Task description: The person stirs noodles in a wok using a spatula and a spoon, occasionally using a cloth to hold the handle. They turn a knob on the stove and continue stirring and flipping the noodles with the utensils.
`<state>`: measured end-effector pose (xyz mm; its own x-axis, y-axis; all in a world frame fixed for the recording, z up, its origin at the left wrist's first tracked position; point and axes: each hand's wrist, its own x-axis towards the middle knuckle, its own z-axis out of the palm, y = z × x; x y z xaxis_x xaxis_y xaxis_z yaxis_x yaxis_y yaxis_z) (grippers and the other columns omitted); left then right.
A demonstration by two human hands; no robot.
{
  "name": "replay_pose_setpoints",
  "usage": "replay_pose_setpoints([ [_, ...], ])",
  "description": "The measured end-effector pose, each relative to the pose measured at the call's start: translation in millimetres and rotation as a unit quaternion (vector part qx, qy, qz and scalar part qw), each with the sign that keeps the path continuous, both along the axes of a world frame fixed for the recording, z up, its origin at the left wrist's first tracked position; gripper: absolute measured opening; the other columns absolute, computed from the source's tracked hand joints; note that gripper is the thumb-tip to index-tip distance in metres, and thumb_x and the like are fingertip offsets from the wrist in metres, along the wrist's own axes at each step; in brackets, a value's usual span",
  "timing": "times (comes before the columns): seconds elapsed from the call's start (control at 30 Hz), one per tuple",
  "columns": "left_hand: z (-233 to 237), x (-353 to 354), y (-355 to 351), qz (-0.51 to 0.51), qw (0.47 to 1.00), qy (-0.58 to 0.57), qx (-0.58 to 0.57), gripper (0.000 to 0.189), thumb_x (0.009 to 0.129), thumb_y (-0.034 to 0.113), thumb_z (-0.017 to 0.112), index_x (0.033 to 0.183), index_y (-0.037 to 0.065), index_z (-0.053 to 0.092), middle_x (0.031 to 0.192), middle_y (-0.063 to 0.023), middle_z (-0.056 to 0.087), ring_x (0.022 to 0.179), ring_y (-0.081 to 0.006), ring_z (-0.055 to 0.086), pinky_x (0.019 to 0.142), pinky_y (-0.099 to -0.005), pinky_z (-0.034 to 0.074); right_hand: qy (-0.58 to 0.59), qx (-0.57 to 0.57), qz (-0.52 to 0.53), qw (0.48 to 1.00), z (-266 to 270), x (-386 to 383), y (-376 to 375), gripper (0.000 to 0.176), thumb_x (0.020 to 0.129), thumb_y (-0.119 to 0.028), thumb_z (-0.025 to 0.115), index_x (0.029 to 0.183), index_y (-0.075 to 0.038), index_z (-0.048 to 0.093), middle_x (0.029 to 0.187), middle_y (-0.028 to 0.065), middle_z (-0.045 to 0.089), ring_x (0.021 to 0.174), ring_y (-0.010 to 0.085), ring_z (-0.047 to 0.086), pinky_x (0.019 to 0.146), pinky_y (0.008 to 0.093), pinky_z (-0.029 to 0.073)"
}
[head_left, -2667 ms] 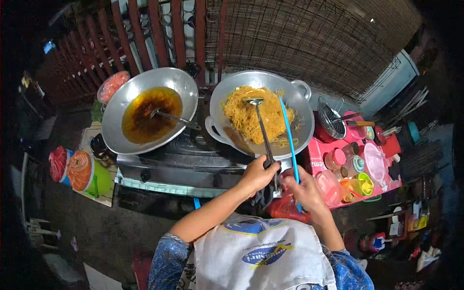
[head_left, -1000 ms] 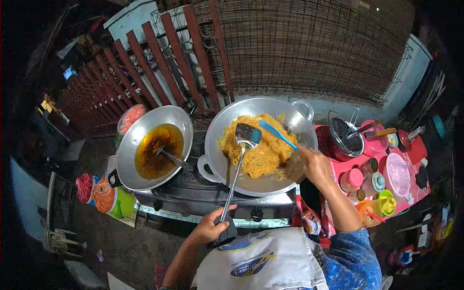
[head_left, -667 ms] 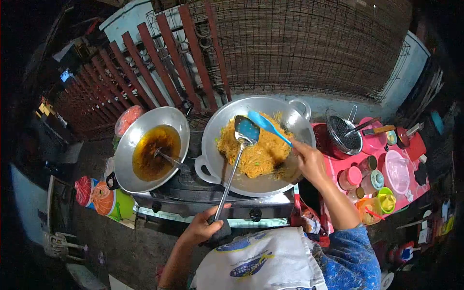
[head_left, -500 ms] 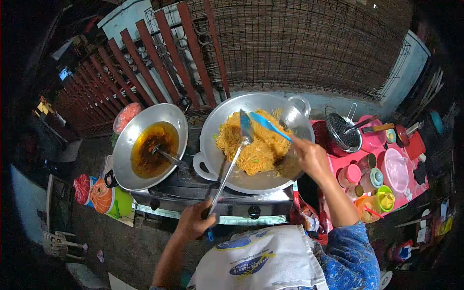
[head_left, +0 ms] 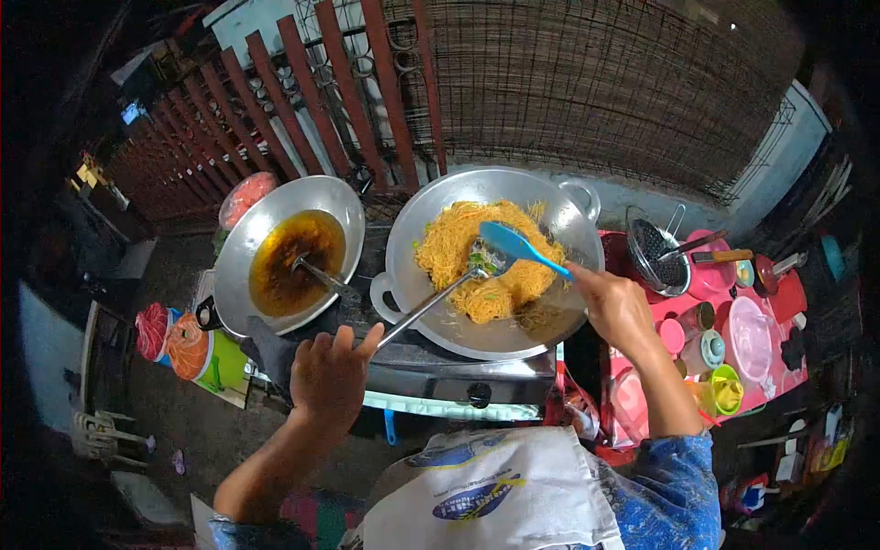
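A large metal wok (head_left: 417, 206) holds a heap of yellow noodles (head_left: 449, 243) with a few green bits. My left hand (head_left: 325, 378), in front of the wok, is closed around the handle of a long metal spatula (head_left: 426, 309); its blade rests in the middle of the noodles. From the right, my right hand (head_left: 616, 310) grips a blue spatula (head_left: 510, 242), whose head overlaps the metal blade. Below my left hand's side of the stove, a dark cloth (head_left: 273, 356) hangs close to my fingers.
Left of the noodles, a second wok (head_left: 234, 293) of brown oil holds a ladle (head_left: 323, 277). Both woks sit on the stove (head_left: 426, 380). At right, a pink-covered table (head_left: 632, 362) carries a strainer (head_left: 662, 261), jars and a pink basin (head_left: 750, 339). A fence (head_left: 302, 92) stands behind.
My left hand has moved left and slightly up, tilting the metal spatula lower, its blade now deeper in the noodles. The blue spatula has shifted right and down onto it. A dark cloth now shows.
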<state>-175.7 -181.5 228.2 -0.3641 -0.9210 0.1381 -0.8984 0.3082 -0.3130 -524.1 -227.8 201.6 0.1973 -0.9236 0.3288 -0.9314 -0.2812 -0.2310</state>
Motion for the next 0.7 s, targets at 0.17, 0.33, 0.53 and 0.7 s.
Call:
replay_pose_setpoints([
  [0.17, -1, 8, 1, -0.056, 0.987, -0.087, -0.124, 0.037, 0.076, 0.019, 0.054, 0.112, 0.029, 0.056, 0.077, 0.0019, 0.043, 0.071, -0.0151, 0.047, 0.063, -0.0296, 0.039, 0.029, 0.043, 0.052, 0.997, 2, 7, 3, 0.035, 0.075, -0.011, 0.054, 0.110, -0.014, 0.058, 0.081, 0.0163, 0.061, 0.065, 0.0342, 0.060, 0.056, 0.0430, 0.049],
  [0.33, 3, 6, 2, -0.032, 0.994, -0.070, -0.080, 0.035, 0.076, 0.020, 0.054, 0.110, 0.027, 0.056, 0.078, 0.0012, 0.043, 0.071, -0.0153, 0.047, 0.064, -0.0294, 0.039, 0.034, 0.012, 0.023, 0.999, 7, 9, -10, 0.035, 0.075, -0.012, 0.054, 0.110, -0.013, 0.058, 0.077, 0.0150, 0.061, 0.062, 0.0326, 0.060, 0.054, 0.0423, 0.048],
  [0.53, 4, 6, 2, -0.035, 0.996, -0.040, -0.074, 0.041, 0.073, 0.015, 0.054, 0.113, 0.028, 0.054, 0.078, -0.0015, 0.043, 0.072, -0.0192, 0.049, 0.066, -0.0333, 0.042, 0.027, -0.017, 0.058, 0.998, -5, 13, -13, 0.035, 0.075, -0.014, 0.057, 0.110, -0.017, 0.059, 0.074, 0.0138, 0.061, 0.061, 0.0302, 0.061, 0.053, 0.0417, 0.048],
  [0.7, 13, 5, 3, -0.043, 0.992, -0.079, -0.092, 0.037, 0.077, 0.021, 0.053, 0.114, 0.028, 0.053, 0.078, 0.0016, 0.043, 0.072, -0.0148, 0.048, 0.065, -0.0307, 0.040, 0.050, -0.012, 0.074, 0.996, 2, 24, -3, 0.040, 0.073, -0.008, 0.054, 0.111, -0.018, 0.058, 0.078, 0.0113, 0.060, 0.061, 0.0310, 0.060, 0.052, 0.0407, 0.049],
])
